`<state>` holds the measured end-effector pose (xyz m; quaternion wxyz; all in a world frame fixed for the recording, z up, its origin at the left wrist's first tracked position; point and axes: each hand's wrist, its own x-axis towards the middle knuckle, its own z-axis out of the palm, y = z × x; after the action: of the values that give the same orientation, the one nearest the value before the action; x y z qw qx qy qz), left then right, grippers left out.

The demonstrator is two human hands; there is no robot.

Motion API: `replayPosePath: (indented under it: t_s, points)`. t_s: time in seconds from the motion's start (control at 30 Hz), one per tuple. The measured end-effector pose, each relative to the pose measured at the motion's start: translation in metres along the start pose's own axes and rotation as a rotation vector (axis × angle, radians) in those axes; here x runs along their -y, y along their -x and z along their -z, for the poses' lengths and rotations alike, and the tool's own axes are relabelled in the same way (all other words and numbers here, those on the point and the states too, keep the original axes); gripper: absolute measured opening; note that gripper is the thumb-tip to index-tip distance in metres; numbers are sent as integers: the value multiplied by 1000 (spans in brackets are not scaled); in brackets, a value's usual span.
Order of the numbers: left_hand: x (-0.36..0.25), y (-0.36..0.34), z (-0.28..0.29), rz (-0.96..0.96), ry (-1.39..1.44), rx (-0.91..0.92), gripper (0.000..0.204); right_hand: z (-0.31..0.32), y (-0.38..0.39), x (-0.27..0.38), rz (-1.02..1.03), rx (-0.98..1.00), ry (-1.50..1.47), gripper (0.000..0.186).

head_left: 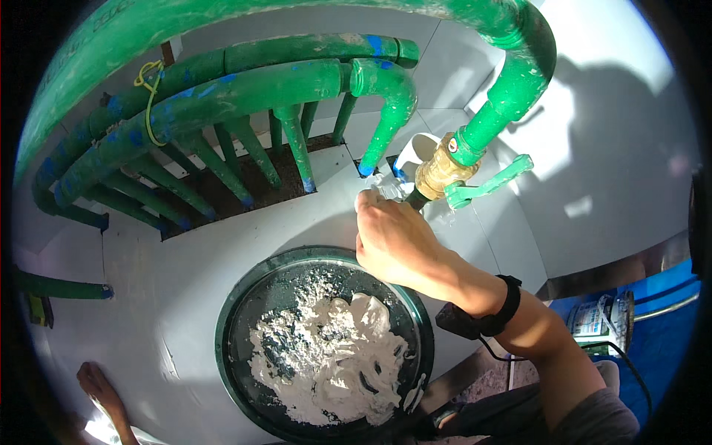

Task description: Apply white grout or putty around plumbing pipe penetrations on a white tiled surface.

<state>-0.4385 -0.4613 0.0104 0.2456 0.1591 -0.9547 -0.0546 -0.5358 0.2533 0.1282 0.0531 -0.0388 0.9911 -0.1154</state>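
My right hand [400,231] is closed, fingertips curled in and turned away, beside the base of a brass valve [437,175] with a green lever handle [493,182]. What it holds, if anything, is hidden. Whitish paste [384,185] shows just past the fingers, close to a short white pipe [417,152]. Under this forearm and to its left stands a round dark green tub [222,337] with white powder and wet paste [337,363] in it. At the lower left, my left hand [100,384] rests on the pale tiled surface in shadow, apparently flat and holding nothing.
Thick green pipes [289,80] curve across the top, with thinner branches entering a dark slot. Another green pipe [67,286] sticks out at left. A white bucket [601,322] stands on blue sheeting [667,326] at right. A black cable [623,356] runs from a wristband [486,319].
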Motion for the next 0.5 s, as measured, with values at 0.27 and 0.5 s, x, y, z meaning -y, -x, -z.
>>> replayPosePath:
  t_s: [0.27, 0.5]
  points:
    - [8, 2, -1, -5, 57, 21, 40, -5, 0, 0, 18, -73, -4, 25]
    - [8, 1, -3, -6, 22, 39, 40, -6, 13, -13, -11, -16, 79, 28]
